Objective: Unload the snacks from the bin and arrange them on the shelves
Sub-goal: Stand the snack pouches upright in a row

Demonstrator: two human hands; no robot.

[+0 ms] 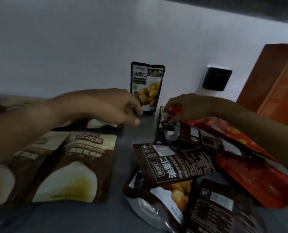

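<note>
A dark chestnut pouch (pixel 147 86) with yellow kernels printed on it stands upright against the white back wall. My left hand (pixel 106 106) reaches to its lower left corner. The fingers are loosely curled and touch its edge, while the thumb stays clear below. To the right, my right hand (pixel 188 106) pinches the top of a small dark pouch with red print (pixel 164 119) that rests on the grey shelf surface (pixel 139 130). More chestnut pouches (pixel 175 162) lie flat in a loose pile in front of it.
Two brown-and-cream pouches (pixel 69 165) lie flat at the left. Red pouches (pixel 250 174) lie under my right forearm. An orange-brown box (pixel 274 78) stands at the far right. A black wall socket (pixel 217 81) sits on the back wall.
</note>
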